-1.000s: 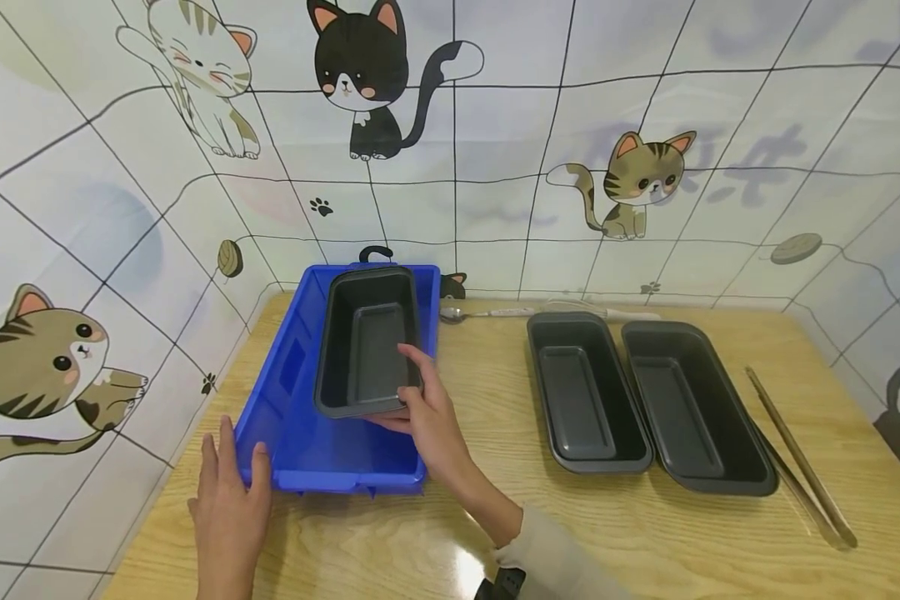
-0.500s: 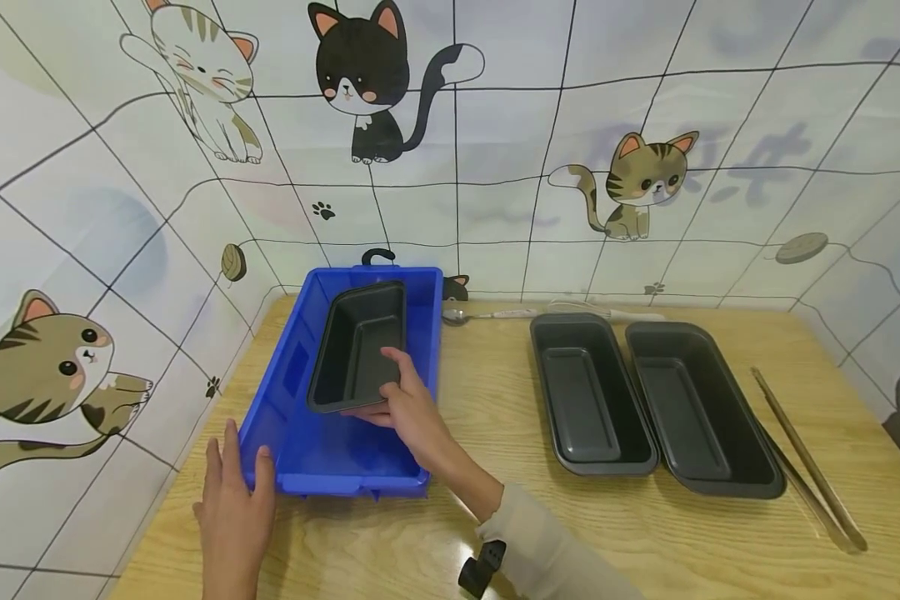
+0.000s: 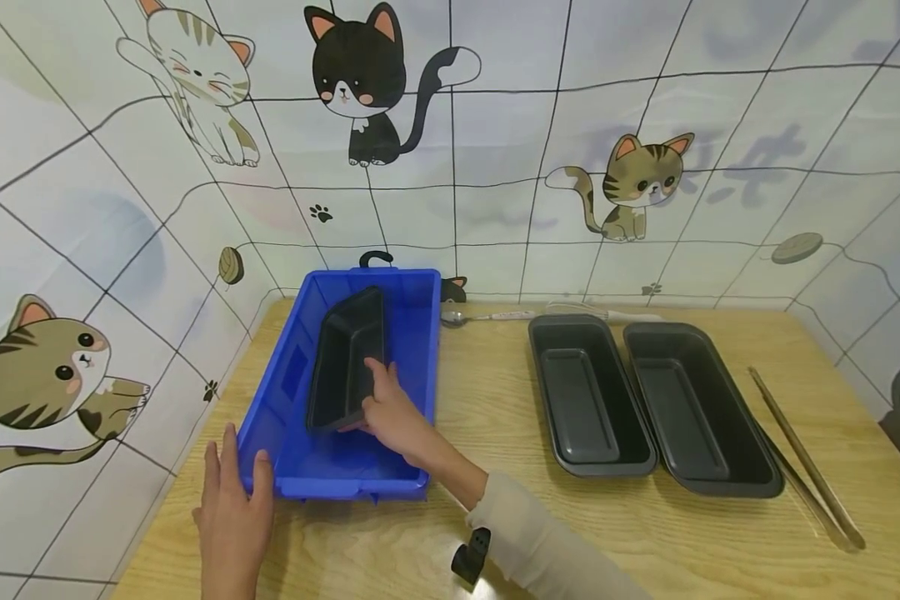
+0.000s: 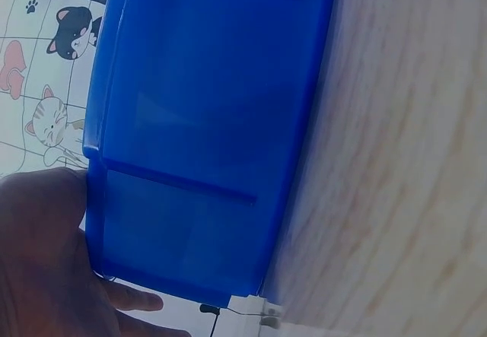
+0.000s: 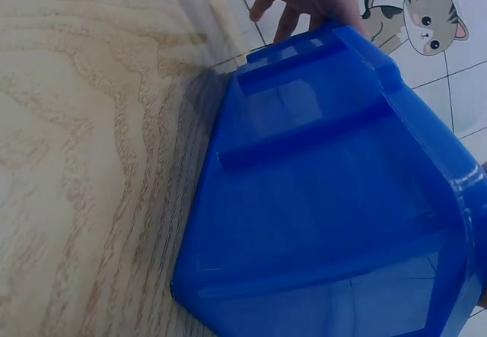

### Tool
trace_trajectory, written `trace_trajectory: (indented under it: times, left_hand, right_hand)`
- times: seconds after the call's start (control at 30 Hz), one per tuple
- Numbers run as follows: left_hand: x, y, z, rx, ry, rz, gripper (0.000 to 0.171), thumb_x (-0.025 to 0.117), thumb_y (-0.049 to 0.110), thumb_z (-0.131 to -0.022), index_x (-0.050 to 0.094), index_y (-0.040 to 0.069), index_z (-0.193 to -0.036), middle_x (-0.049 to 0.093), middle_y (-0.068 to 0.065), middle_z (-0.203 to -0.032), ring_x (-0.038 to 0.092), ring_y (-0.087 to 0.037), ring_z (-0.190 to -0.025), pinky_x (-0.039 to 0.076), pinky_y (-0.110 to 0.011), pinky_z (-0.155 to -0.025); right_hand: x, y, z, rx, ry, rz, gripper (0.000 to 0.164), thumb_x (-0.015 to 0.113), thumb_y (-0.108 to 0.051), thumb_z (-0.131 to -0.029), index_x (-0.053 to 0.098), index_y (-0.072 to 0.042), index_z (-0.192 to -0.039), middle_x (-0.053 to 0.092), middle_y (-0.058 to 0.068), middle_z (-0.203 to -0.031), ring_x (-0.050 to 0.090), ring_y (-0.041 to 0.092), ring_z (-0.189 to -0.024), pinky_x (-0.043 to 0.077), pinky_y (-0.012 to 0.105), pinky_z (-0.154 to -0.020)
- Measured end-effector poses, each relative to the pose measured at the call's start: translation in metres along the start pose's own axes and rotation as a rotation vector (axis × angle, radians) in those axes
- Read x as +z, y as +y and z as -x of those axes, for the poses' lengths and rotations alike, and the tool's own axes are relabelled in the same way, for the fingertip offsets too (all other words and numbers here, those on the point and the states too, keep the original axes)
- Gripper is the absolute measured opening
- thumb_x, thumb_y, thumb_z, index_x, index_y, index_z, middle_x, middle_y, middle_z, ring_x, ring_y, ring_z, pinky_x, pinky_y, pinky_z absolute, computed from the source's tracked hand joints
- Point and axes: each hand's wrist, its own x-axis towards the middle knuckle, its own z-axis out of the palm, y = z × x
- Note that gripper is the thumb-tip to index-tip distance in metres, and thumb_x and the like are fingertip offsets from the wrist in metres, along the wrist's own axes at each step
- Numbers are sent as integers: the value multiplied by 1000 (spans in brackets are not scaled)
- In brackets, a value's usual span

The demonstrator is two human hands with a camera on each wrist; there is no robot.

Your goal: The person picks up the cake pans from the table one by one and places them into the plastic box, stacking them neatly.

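A dark grey loaf pan (image 3: pixel 345 358) is inside the blue plastic bin (image 3: pixel 360 488), tilted on its side. My right hand (image 3: pixel 401 421) grips the pan at its right front rim, thumb and forefinger over the wall, the other fingers mostly hidden beneath. At the bin's front left corner my left hand (image 3: pixel 232 517) rests with fingers stretched out, the thumb against the rim. The left wrist view has that hand (image 4: pixel 42 246) beside the blue wall. The right wrist view shows the bin's outside (image 5: pixel 327 185), and the pan is out of its sight.
Two more loaf pans, one nearer (image 3: pixel 581 404) and one farther right (image 3: pixel 693 408), stand side by side. Metal tongs (image 3: pixel 810 462) lie right of them. A spoon (image 3: pixel 495 316) and a whisk (image 3: pixel 607 313) lie along the back wall. The wooden table (image 3: pixel 487 417) carries everything.
My right hand has moved the loaf pan left and lower into the bin, tipping it from nearly flat onto its side. The left hand has stayed at the bin's corner.
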Motion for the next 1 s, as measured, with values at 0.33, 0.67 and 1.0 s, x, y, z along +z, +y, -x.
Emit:
trace_trajectory:
  times: [0.33, 0.67, 1.0]
  left_hand:
    - [0, 0, -1, -1, 0, 23, 73, 34, 43, -118, 7, 11, -178, 3, -34, -180, 18, -72, -156, 6, -93, -119]
    - [-1, 0, -3, 7, -4, 41, 72, 33, 42, -118, 6, 13, -178, 1, -33, -181, 17, -71, -157, 5, -92, -120]
    - [0, -1, -1, 16, -8, 65, 71, 35, 41, -118, 7, 13, -178, 3, -33, -180, 17, -68, -158, 6, -92, -119]
  right_hand:
    - [0, -4, -1, 15, -67, 316, 76, 42, 0, -106, 11, 0, -175, -10, 32, -180, 3, 40, -170, 15, 54, -138]
    - [-3, -9, -7, 20, -82, 533, 85, 46, 6, -104, -2, 2, -174, -20, 34, -177, 52, 39, -151, 54, 31, -72]
    - [-35, -41, 23, -151, -89, 751, 59, 51, -18, -117, 34, 0, -170, 26, 30, -177, 74, 36, -126, 62, 45, -102]
